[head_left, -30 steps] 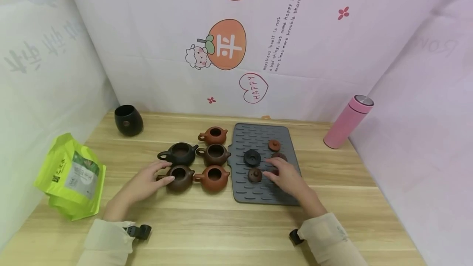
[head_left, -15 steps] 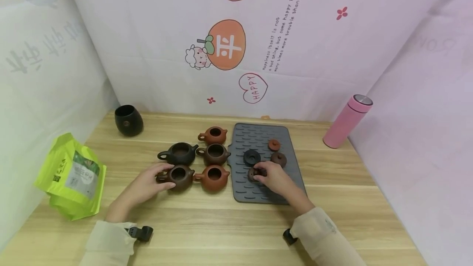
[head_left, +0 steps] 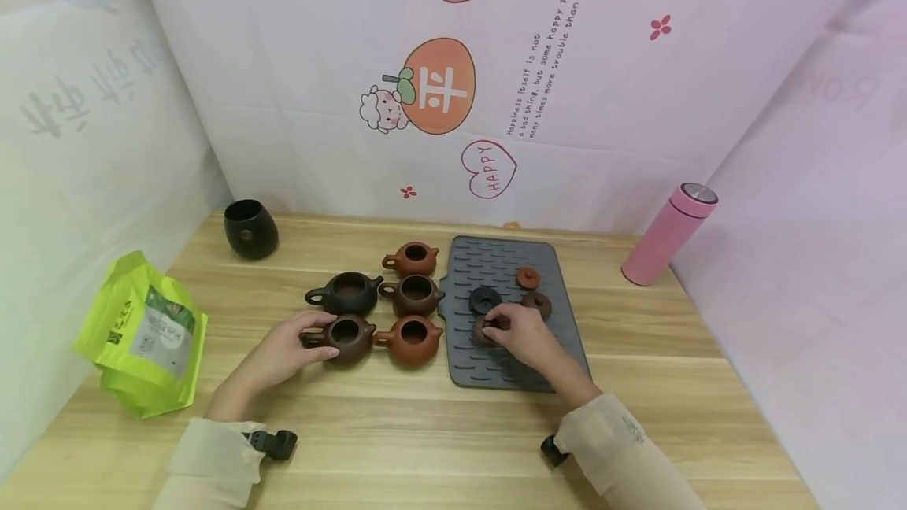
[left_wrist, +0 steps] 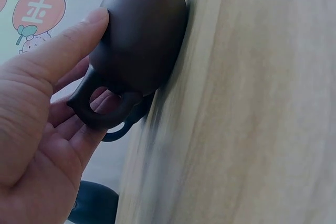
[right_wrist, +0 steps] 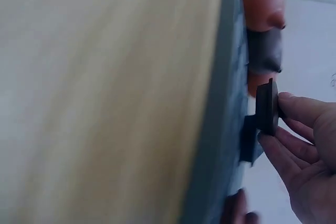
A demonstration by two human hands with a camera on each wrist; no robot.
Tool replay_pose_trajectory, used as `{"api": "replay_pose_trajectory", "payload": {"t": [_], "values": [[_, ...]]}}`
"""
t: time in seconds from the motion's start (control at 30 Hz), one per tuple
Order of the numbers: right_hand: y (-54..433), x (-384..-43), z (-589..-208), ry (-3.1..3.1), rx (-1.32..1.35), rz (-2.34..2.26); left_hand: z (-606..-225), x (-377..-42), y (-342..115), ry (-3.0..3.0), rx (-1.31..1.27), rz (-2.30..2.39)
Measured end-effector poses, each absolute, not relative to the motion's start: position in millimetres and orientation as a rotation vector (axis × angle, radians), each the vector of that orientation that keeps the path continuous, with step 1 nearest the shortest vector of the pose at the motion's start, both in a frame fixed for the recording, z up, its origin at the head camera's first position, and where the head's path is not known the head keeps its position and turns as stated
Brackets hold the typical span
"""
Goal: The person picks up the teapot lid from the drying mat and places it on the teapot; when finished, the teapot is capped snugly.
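Note:
My left hand [head_left: 278,349] holds a dark brown clay teapot [head_left: 357,350] by its handle side; in the left wrist view the thumb lies against the pot's body [left_wrist: 142,35]. The pot stands lidless on the table. Over the grey ridged mat [head_left: 471,372], my right hand [head_left: 531,338] pinches a brown teapot lid [right_wrist: 268,107] by its knob, and the right wrist view shows it raised off the mat. A black lid [head_left: 485,301], a second brown lid [head_left: 537,304] and an orange-red lid [head_left: 527,278] lie around it.
Beside the held pot stand a black teapot [head_left: 350,294], another brown one [head_left: 414,295] and two orange-red ones, the nearer teapot [head_left: 413,342] by the mat. Farther out are a black cup [head_left: 251,230], a green bag [head_left: 152,337] and a pink thermos [head_left: 666,238].
My right hand has moved left to the nearer brown lid, pinched its knob and lifted it slightly. My left hand has stayed at the dark brown teapot.

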State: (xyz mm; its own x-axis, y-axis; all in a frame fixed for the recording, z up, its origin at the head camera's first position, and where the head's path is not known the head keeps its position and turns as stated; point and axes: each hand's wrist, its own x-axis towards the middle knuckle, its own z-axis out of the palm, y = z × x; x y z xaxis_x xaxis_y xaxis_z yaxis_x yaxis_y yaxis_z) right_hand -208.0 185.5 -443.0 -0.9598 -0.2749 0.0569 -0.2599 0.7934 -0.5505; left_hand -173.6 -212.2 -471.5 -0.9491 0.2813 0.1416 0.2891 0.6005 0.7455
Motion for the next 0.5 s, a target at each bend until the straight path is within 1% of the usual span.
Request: {"api": "replay_pose_trajectory", "payload": {"t": [0.23, 0.5], "values": [[160, -206, -419, 2.903, -0.47, -0.964, -474, -175, -213, -2.789, -0.475, -1.332], [123, -211, -410, 2.881, -0.679, -0.989, -472, -173, -210, -2.785, -0.437, -1.372]]}}
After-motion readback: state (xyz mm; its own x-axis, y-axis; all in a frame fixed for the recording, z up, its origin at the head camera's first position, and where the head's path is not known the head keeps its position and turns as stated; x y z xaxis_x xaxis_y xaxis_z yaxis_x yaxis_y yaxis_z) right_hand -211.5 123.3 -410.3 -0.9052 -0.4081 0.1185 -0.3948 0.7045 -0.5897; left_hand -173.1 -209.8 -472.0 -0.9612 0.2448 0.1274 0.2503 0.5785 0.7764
